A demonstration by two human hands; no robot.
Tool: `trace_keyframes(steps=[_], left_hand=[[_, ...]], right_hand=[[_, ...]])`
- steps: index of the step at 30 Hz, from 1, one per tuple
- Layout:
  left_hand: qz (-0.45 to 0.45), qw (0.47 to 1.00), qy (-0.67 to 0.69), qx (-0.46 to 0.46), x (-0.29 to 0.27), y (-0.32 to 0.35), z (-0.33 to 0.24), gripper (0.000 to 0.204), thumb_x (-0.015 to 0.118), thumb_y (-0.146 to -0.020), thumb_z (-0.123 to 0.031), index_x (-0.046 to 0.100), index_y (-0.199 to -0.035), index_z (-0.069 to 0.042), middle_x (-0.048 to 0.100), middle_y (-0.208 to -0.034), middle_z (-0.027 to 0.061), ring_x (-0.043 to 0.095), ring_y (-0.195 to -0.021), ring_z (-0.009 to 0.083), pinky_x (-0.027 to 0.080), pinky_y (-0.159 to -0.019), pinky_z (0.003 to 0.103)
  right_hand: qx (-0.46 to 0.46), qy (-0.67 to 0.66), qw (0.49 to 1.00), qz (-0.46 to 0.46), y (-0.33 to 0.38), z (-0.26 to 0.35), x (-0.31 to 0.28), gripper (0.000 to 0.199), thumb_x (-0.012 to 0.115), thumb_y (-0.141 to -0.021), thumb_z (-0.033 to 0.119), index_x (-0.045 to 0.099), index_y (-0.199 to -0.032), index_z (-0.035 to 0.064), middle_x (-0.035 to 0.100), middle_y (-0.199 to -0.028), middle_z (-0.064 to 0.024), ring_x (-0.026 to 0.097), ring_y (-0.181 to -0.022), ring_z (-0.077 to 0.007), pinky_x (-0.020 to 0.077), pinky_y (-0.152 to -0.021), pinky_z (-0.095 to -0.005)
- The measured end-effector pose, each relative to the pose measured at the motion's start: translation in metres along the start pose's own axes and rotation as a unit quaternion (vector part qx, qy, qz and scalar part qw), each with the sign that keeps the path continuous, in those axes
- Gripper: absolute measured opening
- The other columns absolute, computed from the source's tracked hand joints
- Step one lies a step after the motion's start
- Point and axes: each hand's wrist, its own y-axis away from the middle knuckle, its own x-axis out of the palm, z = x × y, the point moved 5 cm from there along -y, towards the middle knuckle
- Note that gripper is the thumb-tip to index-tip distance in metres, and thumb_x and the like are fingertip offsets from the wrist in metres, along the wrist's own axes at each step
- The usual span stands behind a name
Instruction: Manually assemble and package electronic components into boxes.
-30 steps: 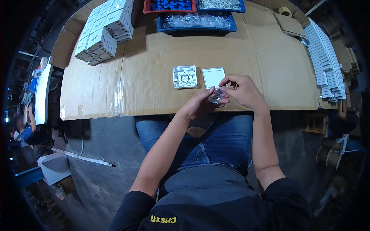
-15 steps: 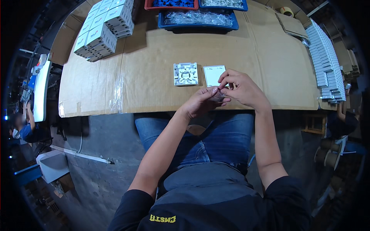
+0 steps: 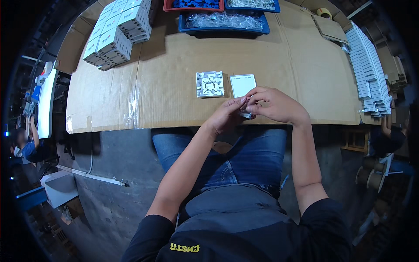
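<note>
Just above the table's near edge, my hands meet around a small clear plastic bag [image 3: 245, 115], mostly covered by fingers. My left hand [image 3: 224, 115] is closed on it from the left, thumb uppermost. Thumb and fingertips of my right hand [image 3: 278, 106] pinch at its upper end, close to the left thumb. Beyond my left hand lies a square white plastic base [image 3: 210, 84] with a ring-shaped middle, open side up. To its right a flat square white cover plate [image 3: 242, 84] rests on the cardboard, its near corner partly hidden by my right fingers.
Stacked white boxes [image 3: 112, 41] stand at the far left. A blue bin [image 3: 224, 31] of clear bags sits at the back, beside a red bin [image 3: 194, 8] of blue parts and another blue bin [image 3: 253, 8]. White pieces [image 3: 369, 70] are piled along the right edge, near a tape roll [image 3: 324, 12].
My right hand has turned slightly and its fingers have drawn in closer to the left thumb. Less of the bag shows between the hands. The base and plate stay put.
</note>
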Motion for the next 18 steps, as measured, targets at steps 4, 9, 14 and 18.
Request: trace_keyframes(steps=[4,9,14,18], left_hand=[[-0.039,0.999,0.013,0.023,0.021,0.011,-0.01,0.044,0.056,-0.108,-0.043,0.064,-0.13,-0.005,0.072,-0.121,0.0068,0.071,-0.111,0.0225,0.052,-0.102,0.038],[-0.09,0.974,-0.195,0.068,0.038,0.028,-0.03,0.04,0.053,-0.111,-0.033,0.065,-0.129,0.001,0.074,-0.115,0.0111,0.073,-0.103,0.0205,0.055,-0.094,0.033],[-0.138,0.945,-0.256,0.15,0.044,0.036,-0.037,0.035,0.053,-0.111,-0.025,0.067,-0.124,0.004,0.076,-0.105,0.0108,0.072,-0.097,0.0169,0.055,-0.09,0.031],[-0.208,0.905,-0.348,0.127,0.052,0.047,-0.049,0.033,0.058,-0.109,-0.024,0.068,-0.121,0.005,0.076,-0.102,0.0101,0.07,-0.095,0.0135,0.053,-0.087,0.03]], right_hand=[[-0.107,0.09,0.99,-0.028,0.004,0.001,-0.008,0.018,0.065,-0.1,0.009,0.074,-0.107,-0.0048,0.069,-0.116,-0.0121,0.068,-0.093,-0.0168,0.055,-0.086,-0.0315],[-0.053,-0.028,0.996,-0.071,0.011,0.007,-0.01,0.015,0.066,-0.1,0.006,0.075,-0.105,-0.0052,0.071,-0.11,-0.0084,0.067,-0.092,-0.0113,0.0549,-0.082,-0.0273],[-0.211,-0.149,0.944,-0.205,0.008,0.005,0.002,0.022,0.071,-0.094,-0.004,0.067,-0.115,-0.0022,0.071,-0.098,-0.0059,0.067,-0.085,-0.0099,0.0554,-0.078,-0.0248],[-0.216,-0.218,0.921,-0.238,0.005,0.011,0.017,0.032,0.071,-0.094,-0.004,0.06,-0.124,-0.0009,0.07,-0.098,-0.006,0.068,-0.088,-0.0097,0.0558,-0.079,-0.0247]])
